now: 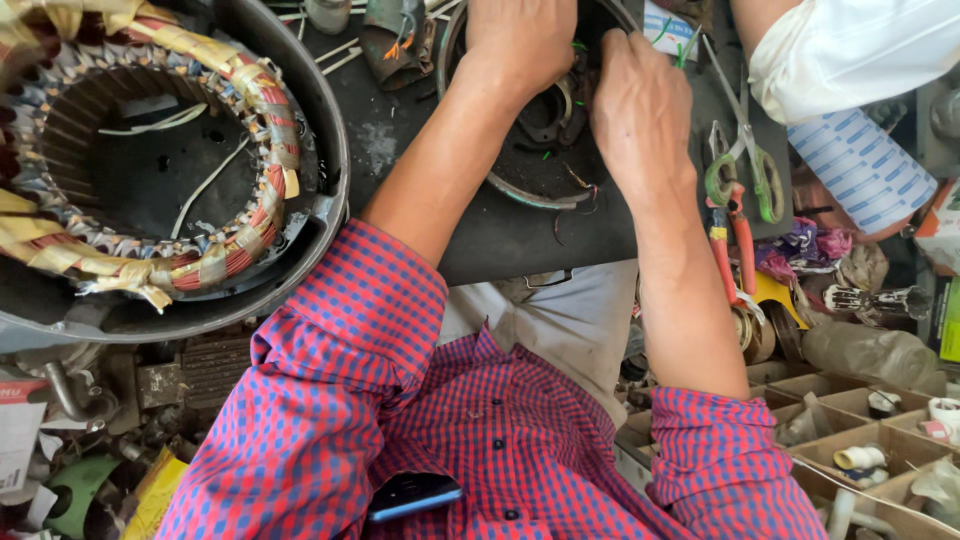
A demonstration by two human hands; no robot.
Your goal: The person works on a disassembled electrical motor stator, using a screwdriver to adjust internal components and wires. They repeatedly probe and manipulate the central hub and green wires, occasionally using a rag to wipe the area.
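Now over a dark bench [520, 235]: left hand [520, 40] and right hand [640, 110] on small stator [545, 150], grips unclear; big stator [150, 150] left, scissors [745, 160] right, cluttered boxes [860, 440].

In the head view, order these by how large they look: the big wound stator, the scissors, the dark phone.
1. big wound stator
2. scissors
3. dark phone, although it is nearer the camera and partly hidden.

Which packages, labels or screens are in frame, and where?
Phone: shirt pocket, bottom centre; dark slab, blue edge.
Paper roll: upper right; white, blue print.
Green box: right edge; edge only.
Printed paper: lower left; white and red.
Cardboard compartments: lower right; brown, holding small parts.
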